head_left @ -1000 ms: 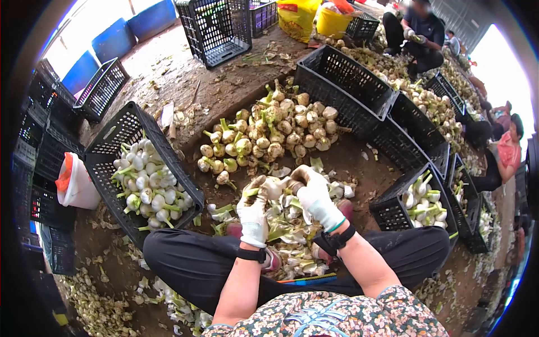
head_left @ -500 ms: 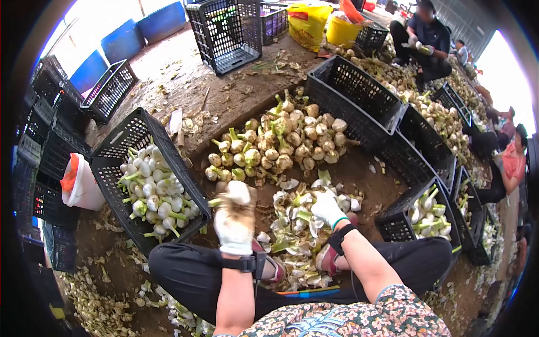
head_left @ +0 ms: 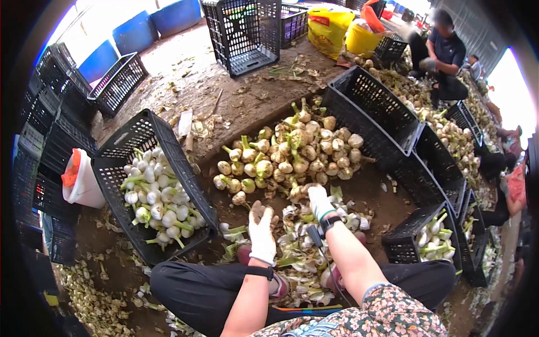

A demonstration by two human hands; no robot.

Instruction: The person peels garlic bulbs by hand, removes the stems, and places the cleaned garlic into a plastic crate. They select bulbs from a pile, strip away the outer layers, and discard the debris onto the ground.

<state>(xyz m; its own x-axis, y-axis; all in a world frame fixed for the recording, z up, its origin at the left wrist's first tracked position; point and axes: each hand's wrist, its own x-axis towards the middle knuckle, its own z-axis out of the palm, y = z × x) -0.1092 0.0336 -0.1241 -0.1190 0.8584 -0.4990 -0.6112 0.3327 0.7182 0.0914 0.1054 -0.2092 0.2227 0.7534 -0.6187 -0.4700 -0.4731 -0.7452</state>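
My left hand (head_left: pixel 262 231), in a white glove with soiled fingertips, is raised above the floor with its fingers apart and nothing in them. My right hand (head_left: pixel 318 201), gloved too, reaches to the near edge of a pile of untrimmed garlic bulbs (head_left: pixel 292 147). Its fingers curl downward, and what they grip is hidden. Below both hands, loose garlic peels (head_left: pixel 300 241) cover the ground between my shoes. To the left, a tilted black crate (head_left: pixel 193 188) contains clean white garlic bulbs (head_left: pixel 157 194) with short green stems.
Black crates (head_left: pixel 387 109) line the right of the pile; one at the lower right contains trimmed garlic (head_left: pixel 435 238). A white bucket (head_left: pixel 85 185) stands at the left. A knife-like tool (head_left: pixel 186 126) lies behind the crate. Another person (head_left: pixel 443 53) crouches at the upper right.
The white garlic bulb in my left hand is gone from it, and that hand has moved right and lower. My right hand has moved from the peels up to the pile. The view has shifted slightly.
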